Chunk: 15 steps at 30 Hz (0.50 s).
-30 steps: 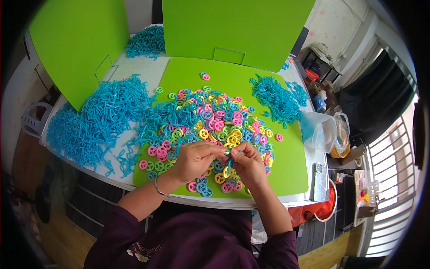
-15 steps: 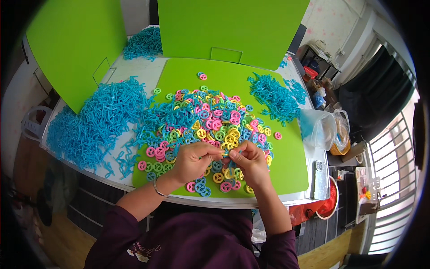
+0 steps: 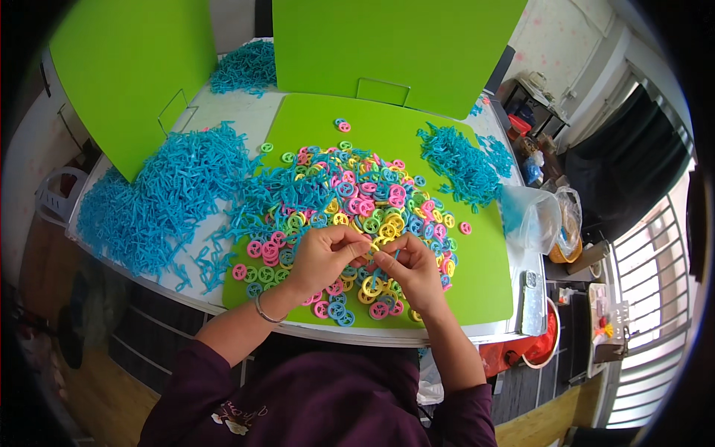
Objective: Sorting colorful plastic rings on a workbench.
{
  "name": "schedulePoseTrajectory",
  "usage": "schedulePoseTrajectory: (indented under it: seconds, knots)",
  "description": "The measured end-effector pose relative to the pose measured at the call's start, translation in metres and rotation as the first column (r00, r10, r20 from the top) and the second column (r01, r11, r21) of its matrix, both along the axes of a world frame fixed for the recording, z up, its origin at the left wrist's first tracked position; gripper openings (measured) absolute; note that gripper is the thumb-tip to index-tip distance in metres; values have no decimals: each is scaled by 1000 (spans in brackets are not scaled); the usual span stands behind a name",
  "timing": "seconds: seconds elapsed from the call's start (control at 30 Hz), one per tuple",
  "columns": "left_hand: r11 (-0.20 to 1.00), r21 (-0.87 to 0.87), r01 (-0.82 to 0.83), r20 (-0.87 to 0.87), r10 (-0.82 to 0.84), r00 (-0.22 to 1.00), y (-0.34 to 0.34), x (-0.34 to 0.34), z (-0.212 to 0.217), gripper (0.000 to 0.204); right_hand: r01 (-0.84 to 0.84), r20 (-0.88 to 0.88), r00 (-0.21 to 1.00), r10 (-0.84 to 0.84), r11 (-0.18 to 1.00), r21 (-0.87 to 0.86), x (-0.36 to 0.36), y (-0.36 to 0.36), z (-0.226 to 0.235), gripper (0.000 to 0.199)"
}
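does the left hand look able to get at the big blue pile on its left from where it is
Probably yes. The left hand is at the ring heap, pinching a small piece with the right hand; the big blue pile lies beside it with nothing between.

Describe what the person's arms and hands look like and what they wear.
Both hands are bare, without gloves. The left hand has a thin metal bangle around the wrist. The right hand shows no jewellery that I can make out. Dark purple sleeves are pushed up, leaving the forearms uncovered.
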<state>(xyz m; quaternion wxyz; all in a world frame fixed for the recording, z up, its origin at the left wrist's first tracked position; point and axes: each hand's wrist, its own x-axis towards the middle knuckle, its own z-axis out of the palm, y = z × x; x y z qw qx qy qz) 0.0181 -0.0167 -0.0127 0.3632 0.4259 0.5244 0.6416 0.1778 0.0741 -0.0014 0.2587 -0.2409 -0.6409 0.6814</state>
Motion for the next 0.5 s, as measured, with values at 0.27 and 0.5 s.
schedulePoseTrajectory:
  seconds: [0.27, 0.5]
  knots:
    - [980, 190, -64, -416, 140, 898, 0, 3, -3, 5, 50, 151, 985, -85, 973, 224, 2, 0, -4, 12]
    - [998, 39, -42, 38, 41, 998, 8, -2, -5, 13, -94, -184, 983, 19, 908, -409, -2, 11, -21, 9]
